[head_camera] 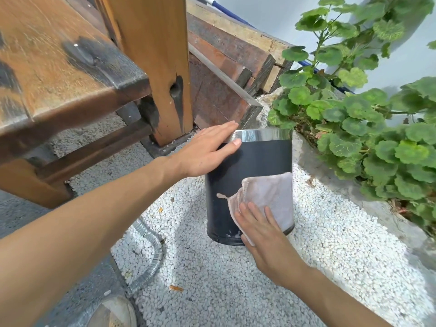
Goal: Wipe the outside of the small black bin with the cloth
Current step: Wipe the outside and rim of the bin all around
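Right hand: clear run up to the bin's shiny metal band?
Probably yes. The right hand presses the pale pink cloth low on the small black cylindrical bin; bare wall runs up to the shiny metal band. The left hand rests upper left, off that path.

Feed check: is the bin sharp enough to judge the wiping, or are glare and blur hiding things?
Head view: the black bin and cloth are reasonably sharp; the metal rim glares in sunlight and the white gravel is nearly blown out; the wooden table at left is smeared by blur; the wide lens bends straight lines toward the edges.
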`<state>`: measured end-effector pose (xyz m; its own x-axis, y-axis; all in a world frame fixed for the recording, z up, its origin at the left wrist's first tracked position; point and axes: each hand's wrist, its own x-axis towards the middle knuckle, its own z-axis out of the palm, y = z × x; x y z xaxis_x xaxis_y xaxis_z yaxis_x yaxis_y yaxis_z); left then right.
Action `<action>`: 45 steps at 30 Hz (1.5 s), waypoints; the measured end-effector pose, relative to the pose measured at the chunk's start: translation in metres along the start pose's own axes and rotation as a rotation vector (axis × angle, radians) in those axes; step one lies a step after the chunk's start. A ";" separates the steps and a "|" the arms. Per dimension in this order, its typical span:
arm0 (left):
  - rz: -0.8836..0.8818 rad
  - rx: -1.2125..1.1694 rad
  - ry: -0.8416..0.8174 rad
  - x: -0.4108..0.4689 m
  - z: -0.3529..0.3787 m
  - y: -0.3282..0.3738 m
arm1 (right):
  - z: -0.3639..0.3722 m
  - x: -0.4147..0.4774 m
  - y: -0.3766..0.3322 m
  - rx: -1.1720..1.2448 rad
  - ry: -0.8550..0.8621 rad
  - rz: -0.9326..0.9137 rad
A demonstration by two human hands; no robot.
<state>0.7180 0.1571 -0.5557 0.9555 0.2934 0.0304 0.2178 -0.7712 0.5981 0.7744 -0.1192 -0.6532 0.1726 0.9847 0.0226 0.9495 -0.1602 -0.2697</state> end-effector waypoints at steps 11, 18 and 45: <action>0.001 0.015 -0.027 0.003 -0.003 -0.003 | 0.015 -0.047 -0.016 0.234 -0.152 0.033; -0.019 -0.014 -0.039 0.001 -0.007 0.001 | -0.044 -0.032 -0.024 1.138 0.198 0.680; -0.115 -0.280 -0.020 -0.006 -0.010 0.015 | -0.043 0.103 -0.014 -0.102 0.140 -0.026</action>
<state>0.7133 0.1500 -0.5390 0.9320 0.3566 -0.0644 0.2643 -0.5472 0.7942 0.7900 -0.0181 -0.6053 0.1752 0.9708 0.1639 0.9747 -0.1476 -0.1679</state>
